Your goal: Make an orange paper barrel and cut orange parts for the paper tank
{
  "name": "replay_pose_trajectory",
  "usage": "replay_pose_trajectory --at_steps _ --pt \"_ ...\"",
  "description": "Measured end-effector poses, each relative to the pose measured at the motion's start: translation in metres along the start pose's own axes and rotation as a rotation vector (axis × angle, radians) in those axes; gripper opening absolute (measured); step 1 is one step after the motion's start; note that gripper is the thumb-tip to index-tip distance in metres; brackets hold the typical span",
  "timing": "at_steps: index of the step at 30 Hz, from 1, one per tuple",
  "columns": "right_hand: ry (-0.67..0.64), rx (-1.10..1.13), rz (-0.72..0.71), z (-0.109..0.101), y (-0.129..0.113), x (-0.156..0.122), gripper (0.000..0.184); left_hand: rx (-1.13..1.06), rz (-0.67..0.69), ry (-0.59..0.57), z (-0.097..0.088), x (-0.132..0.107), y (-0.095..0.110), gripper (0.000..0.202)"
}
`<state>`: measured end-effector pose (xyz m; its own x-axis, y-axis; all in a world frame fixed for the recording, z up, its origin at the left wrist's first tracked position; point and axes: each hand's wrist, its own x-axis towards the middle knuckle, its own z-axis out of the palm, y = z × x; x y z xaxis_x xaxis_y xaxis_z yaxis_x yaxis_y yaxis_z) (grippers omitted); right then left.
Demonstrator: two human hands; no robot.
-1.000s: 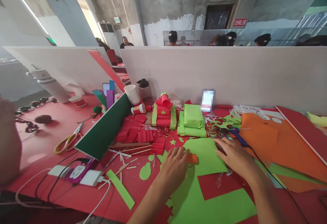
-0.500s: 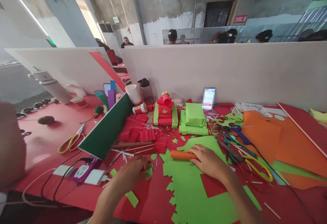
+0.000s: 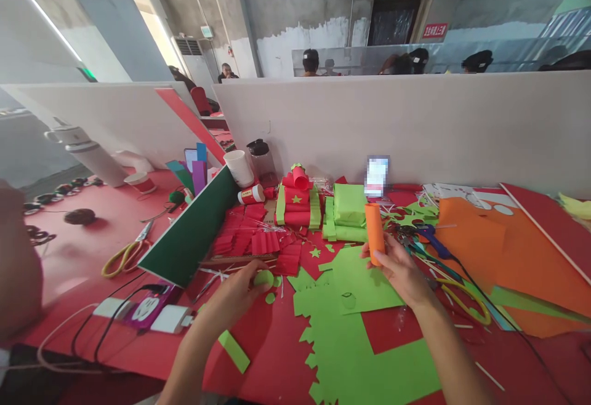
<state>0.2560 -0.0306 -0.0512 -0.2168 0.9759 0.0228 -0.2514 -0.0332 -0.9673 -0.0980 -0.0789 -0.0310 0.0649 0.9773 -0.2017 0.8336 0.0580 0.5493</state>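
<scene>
My right hand [image 3: 398,266] is closed round the lower part of an orange paper tube [image 3: 374,229], which it holds nearly upright over the green paper. Between the fingers of my left hand [image 3: 244,291] is a round green paper disc [image 3: 263,278]. Smaller green discs [image 3: 270,298] lie beside those fingertips on the red table. Under my right hand a green sheet [image 3: 364,288] with a small drawn circle rests on a larger green sheet [image 3: 369,368] with a notched edge. A green paper strip [image 3: 234,351] lies below my left hand.
Behind stand a red and green paper model [image 3: 298,202] and a green wrapped block [image 3: 349,205]. At right are a glue gun [image 3: 431,242], yellow-handled scissors [image 3: 466,300] and orange sheets [image 3: 475,232]. A dark green board [image 3: 189,232], a power strip [image 3: 148,309] and cables are at left.
My right hand has lifted the orange tube off the green paper and turned it from lying flat to upright. My left hand has raised the green disc slightly from the table.
</scene>
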Motion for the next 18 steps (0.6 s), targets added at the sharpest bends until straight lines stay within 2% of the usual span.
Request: replay_pose_trajectory --at_steps 3,6,9,13,18 --pt "0.047 0.148 0.017 -0.002 0.002 0.001 0.037 -0.129 0.044 -0.062 0.013 -0.001 0.003 0.035" --pt "0.102 0.220 0.023 -0.002 0.004 0.003 0.030 -0.248 0.089 -0.093 0.018 -0.003 0.005 0.040" --pt "0.146 0.251 0.006 0.000 0.006 0.005 0.021 -0.134 0.042 -0.028 0.017 -0.001 0.003 0.041" --pt "0.178 0.220 -0.060 0.001 0.003 0.007 0.026 0.085 -0.010 -0.002 0.023 0.007 -0.002 0.030" --pt "0.205 0.144 -0.122 -0.003 -0.001 0.008 0.027 0.116 -0.047 -0.019 0.038 0.016 -0.004 0.017"
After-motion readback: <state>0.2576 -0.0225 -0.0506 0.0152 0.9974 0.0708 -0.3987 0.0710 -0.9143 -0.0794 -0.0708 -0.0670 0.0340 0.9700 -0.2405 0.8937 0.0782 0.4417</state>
